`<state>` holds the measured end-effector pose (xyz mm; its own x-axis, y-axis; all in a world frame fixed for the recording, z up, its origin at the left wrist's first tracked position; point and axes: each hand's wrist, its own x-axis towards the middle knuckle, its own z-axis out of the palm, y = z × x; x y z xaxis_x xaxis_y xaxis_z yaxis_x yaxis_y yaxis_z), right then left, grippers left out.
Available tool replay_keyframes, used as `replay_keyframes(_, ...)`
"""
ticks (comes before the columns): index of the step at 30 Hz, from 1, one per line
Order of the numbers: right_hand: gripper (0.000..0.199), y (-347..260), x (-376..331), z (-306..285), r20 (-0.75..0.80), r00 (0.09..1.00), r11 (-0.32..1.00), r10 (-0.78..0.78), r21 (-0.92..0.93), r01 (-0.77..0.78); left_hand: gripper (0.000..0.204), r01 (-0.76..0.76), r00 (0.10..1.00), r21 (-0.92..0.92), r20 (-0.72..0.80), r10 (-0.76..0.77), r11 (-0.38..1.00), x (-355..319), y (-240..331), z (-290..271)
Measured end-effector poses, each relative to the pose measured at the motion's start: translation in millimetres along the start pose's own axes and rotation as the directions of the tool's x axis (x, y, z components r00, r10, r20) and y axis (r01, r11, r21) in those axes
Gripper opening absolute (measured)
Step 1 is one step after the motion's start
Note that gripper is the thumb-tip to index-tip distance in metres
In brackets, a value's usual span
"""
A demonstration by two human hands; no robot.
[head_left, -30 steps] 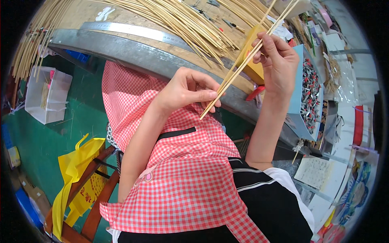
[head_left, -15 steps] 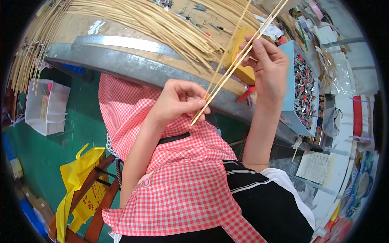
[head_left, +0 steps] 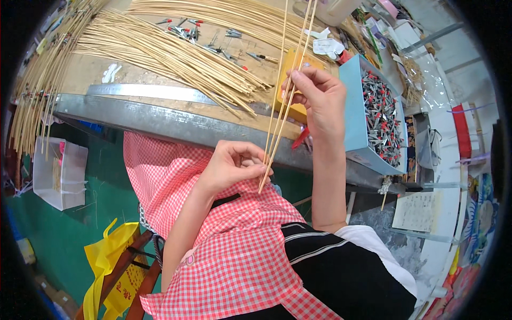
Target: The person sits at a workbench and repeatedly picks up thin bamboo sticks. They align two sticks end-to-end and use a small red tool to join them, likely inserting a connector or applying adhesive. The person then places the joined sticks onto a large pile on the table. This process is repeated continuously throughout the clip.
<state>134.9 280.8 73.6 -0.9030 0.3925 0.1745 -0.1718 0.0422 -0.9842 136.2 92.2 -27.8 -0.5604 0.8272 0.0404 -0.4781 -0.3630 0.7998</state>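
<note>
The person holds a few thin bamboo sticks (head_left: 288, 85) with both hands. The sticks are long and pale, and they stand almost straight up and down in the picture — the top ends lean a little to the right and run out past the top edge, and the bottom ends point down toward the person's lap.

The left hand (head_left: 234, 165) is curled shut around the bottom ends of the sticks, with the thumb and fingers pinching them just above the red checked apron (head_left: 234, 250). The right hand (head_left: 317, 98) is higher up, closed on the same sticks near their middle, fingers wrapped over them. The sticks lie close together, side by side, and I cannot tell just how many there are.

Behind the hands is the tabletop (head_left: 160, 125), with a grey metal edge. A big pile of loose bamboo sticks (head_left: 176, 53) lies on it, fanned out, with their ends pointing toward the right. Small pliers with red handles (head_left: 186, 29) lie among them. A yellow box (head_left: 298, 109) sits right behind the right hand. Just to the right of it stands a blue tray (head_left: 354, 106) full of small metal clips. On the floor to the left are a clear plastic box (head_left: 58, 173) and a yellow bag (head_left: 114, 256).
</note>
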Motion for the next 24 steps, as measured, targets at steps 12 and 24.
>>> replay_keyframes(12,0.014,-3.2,0.8,8.1,0.002,1.000,1.000,-0.005,0.019,0.005,0.012,0.006,1.000,-0.003,-0.029,-0.007,1.000,-3.0,2.4,2.2)
replay_keyframes(24,0.012,-37.5,-16.2,-4.9,-0.179,0.944,0.958,-0.276,0.030,0.286,0.011,-0.077,0.977,0.160,-0.184,0.107,0.984,-0.5,6.7,1.0)
